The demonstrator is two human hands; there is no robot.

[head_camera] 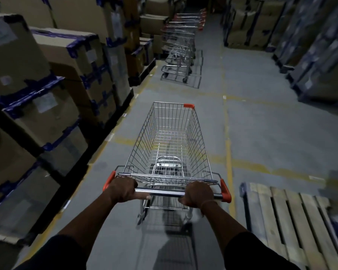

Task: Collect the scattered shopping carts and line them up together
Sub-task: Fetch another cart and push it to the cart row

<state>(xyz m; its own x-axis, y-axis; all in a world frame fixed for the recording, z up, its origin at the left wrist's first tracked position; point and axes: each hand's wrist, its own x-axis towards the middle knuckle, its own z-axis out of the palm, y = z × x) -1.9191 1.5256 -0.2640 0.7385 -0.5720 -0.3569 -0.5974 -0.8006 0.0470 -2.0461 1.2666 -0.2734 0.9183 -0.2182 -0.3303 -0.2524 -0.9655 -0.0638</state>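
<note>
Stacks of boxes (53,78) are lining the left side of a dim aisle, and more stacks (318,45) are standing along the right. The grey floor (271,133) is running between them, crossed by worn yellow lines (227,137). A wooden pallet (293,221) is lying flat at the lower right, just beside the near cart. A row of carts (180,47) is standing nested together far up the aisle, close to the left boxes, well apart from the near one. The near cart (170,145) is sitting in the middle of the aisle, its wire basket empty and its nose pointing toward that row. Its handle bar (164,192), with orange caps at both ends, is lying crosswise nearest the person. The left hand (123,189) is clenching the bar near its left end, and the right hand (198,194) is wrapping around it near the right end, with bare forearms reaching out from dark sleeves.
</note>
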